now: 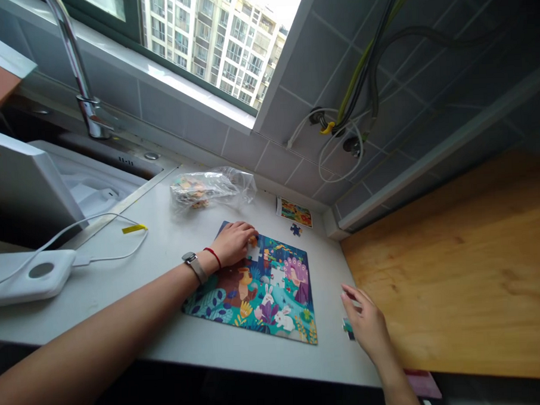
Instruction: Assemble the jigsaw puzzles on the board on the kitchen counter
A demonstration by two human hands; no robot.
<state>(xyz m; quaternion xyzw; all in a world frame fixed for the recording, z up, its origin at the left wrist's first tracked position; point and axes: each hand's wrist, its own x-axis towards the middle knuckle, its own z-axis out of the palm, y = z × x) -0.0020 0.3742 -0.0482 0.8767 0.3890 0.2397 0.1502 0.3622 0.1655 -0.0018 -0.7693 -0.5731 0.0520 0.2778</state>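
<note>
A colourful jigsaw puzzle with rabbits and plants lies on the white counter, with white gaps near its middle and upper part. My left hand rests over its upper left, fingers bent together beside an orange-brown patch; whatever they hold is hidden. To the right of the puzzle, my right hand hovers by the counter edge, thumb and fingers apart. Close to it a loose green and dark piece lies partly covered by the hand. Another loose blue piece lies above the puzzle's upper right corner.
A clear plastic bag of pieces and a small picture card lie at the back. At left are a white charger with a cable, a sink and a faucet. A wooden board borders the right.
</note>
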